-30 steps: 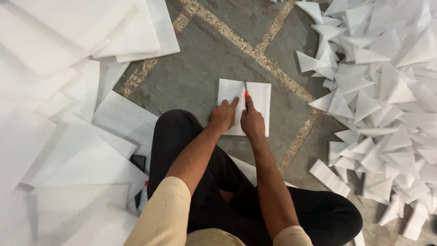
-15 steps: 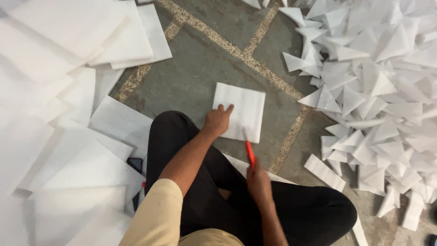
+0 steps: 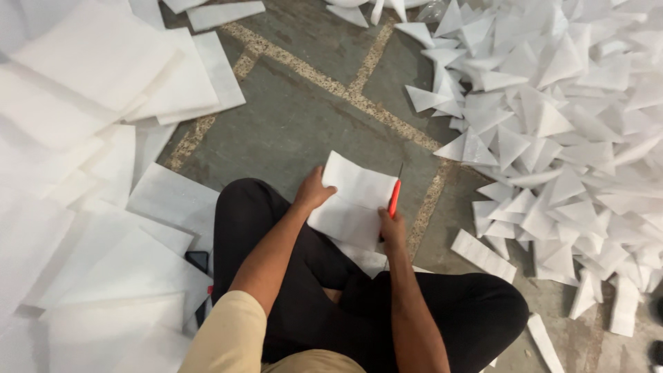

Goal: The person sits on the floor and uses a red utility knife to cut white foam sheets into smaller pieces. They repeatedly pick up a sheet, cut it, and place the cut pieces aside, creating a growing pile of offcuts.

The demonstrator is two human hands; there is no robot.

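I sit cross-legged on a grey stone floor. My left hand (image 3: 314,192) grips the left edge of a square white foam sheet (image 3: 353,197), which is lifted off the floor and tilted over my knee. My right hand (image 3: 392,229) holds a red-handled cutter (image 3: 394,197) with its blade pointing up, and its fingers touch the sheet's lower right edge.
A large heap of white foam triangles (image 3: 552,117) fills the right side. Big uncut white foam sheets (image 3: 90,97) are stacked on the left. A narrow white strip (image 3: 483,255) lies by my right knee. A dark phone-like object (image 3: 197,260) rests beside my left leg.
The sheet lay flat on the floor with both hands and the cutter on it. My right hand drew back with the cutter, then returned, and the sheet is now lifted toward my lap.
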